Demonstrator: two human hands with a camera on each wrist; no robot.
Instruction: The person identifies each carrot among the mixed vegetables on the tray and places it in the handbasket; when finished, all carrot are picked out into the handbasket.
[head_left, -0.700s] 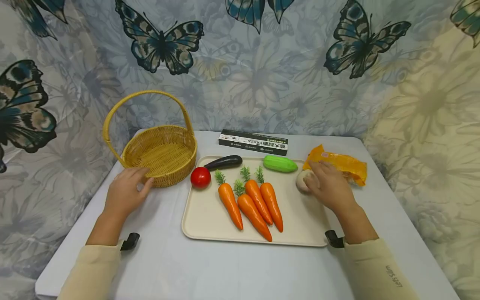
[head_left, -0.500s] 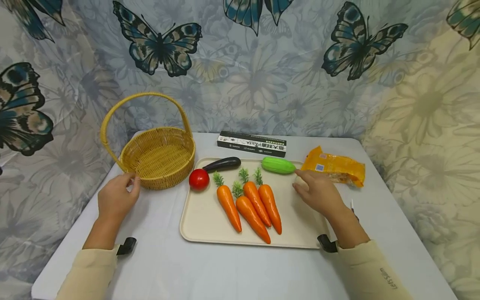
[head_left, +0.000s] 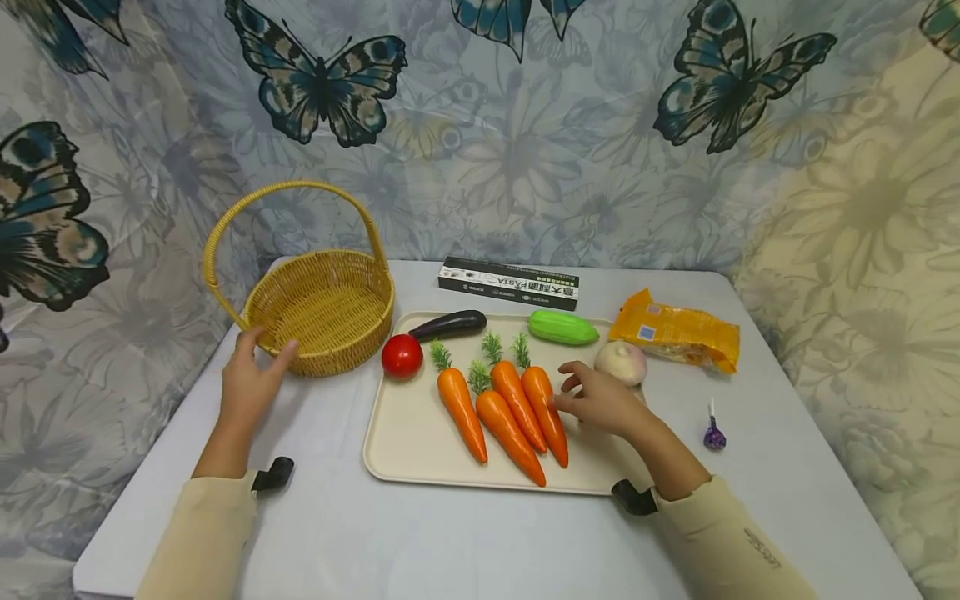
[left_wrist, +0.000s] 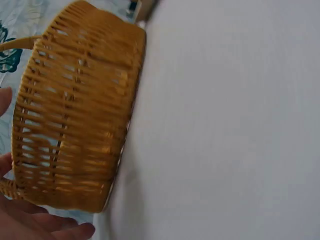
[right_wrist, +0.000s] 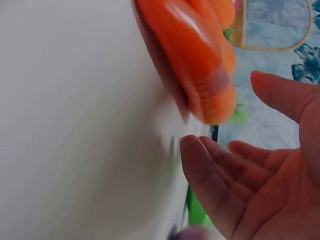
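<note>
At the front left side of the yellow wicker basket [head_left: 339,362] is my left hand [head_left: 249,377], its thumb and fingers spread apart. The left wrist view shows fingers [left_wrist: 65,231] beside the basket's woven wall; whether they touch it I cannot tell. Over the beige tray [head_left: 420,463], my right hand [head_left: 603,406] holds nothing, with its fingers loosely bent. Its thumb and fingertips are close to the rightmost carrot [head_left: 538,390]. Several carrots with green tops lie together on the tray. Behind the right hand sits a pale, pinkish round bulb [head_left: 621,363].
A tomato [head_left: 402,357], an eggplant [head_left: 448,325] and a green cucumber-like vegetable [head_left: 562,327] line the tray's back part. Beyond it lies a black pasta box [head_left: 508,283]. To the right are an orange packet [head_left: 678,333] and a purple lollipop [head_left: 715,435].
My right hand has moved left and nearer to me, from over the bulb to beside the carrots, uncovering the bulb and the lollipop. The left hand stays by the basket, its fingers now spread wider.
</note>
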